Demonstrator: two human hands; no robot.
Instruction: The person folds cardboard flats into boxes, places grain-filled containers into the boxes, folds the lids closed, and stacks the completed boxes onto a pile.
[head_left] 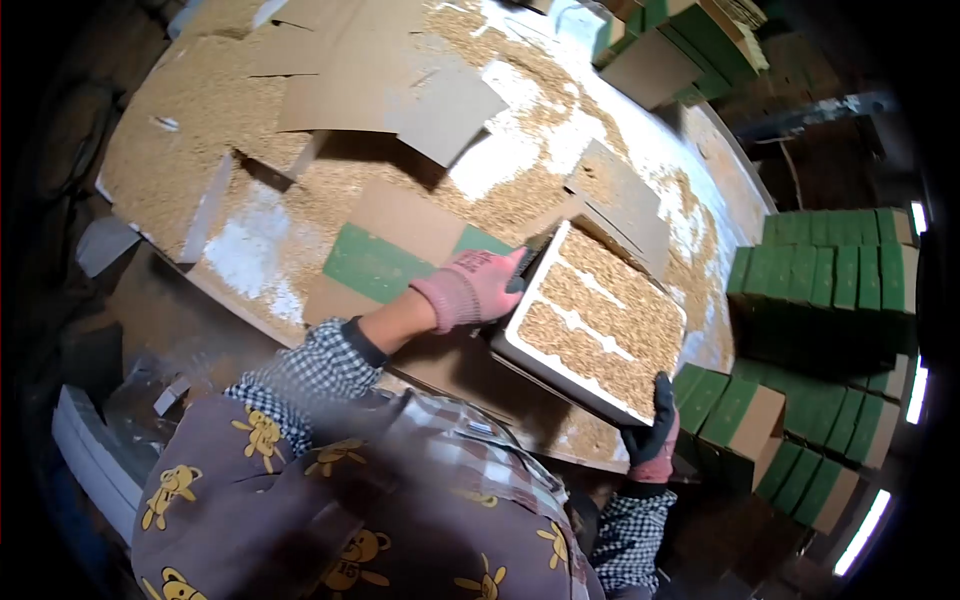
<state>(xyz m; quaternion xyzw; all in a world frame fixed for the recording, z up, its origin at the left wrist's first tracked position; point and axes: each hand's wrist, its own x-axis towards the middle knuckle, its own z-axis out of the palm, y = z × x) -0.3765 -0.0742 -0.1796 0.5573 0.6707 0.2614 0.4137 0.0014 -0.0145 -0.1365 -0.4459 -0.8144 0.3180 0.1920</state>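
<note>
A white foam tray with inner dividers is filled almost to the rim with tan husk-like flakes. It is tilted above the table's near edge. My left hand, in a pink glove with dark fingers, grips the tray's left side. On the lower right corner, my right hand, gloved alike, is closed around the edge. Brown cardboard rises along the tray's far side and shows beneath it; whether the tray sits inside a box is hard to tell.
Loose flakes cover much of the white table. Flattened cardboard lies at the back, and a green-and-brown carton piece left of the tray. Green cartons are stacked at right and far back. A white box stands lower left.
</note>
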